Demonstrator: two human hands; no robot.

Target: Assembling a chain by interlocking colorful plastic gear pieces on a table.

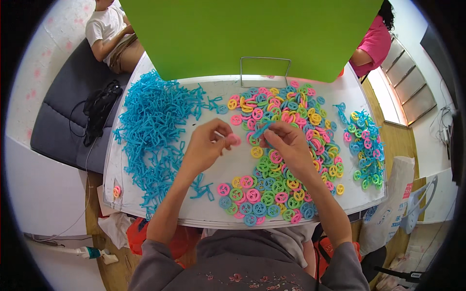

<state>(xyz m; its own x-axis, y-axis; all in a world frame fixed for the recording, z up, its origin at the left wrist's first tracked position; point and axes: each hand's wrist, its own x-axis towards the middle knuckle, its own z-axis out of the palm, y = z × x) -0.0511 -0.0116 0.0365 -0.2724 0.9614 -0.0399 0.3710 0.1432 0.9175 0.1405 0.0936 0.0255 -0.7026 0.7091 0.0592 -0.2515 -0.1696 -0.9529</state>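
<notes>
Between the thumb and fingers of my left hand (208, 145) is a small pink plastic wheel (234, 140). My right hand (290, 145) pinches a blue plastic frame piece (262, 129), its lower part covered by my fingers. The two hands are apart over the middle of the white table. To the left lies a big heap of blue frame pieces (153, 109). A pile of pink, yellow, green and blue wheels (276, 186) spreads around and under my right hand.
At the right edge of the table (225, 169) lies a cluster of blue pieces with wheels on them (366, 150). A green panel (252, 39) stands at the back behind a wire stand (265, 58). Two people sit beyond it, left and right. A lone wheel (117, 191) lies near the left corner.
</notes>
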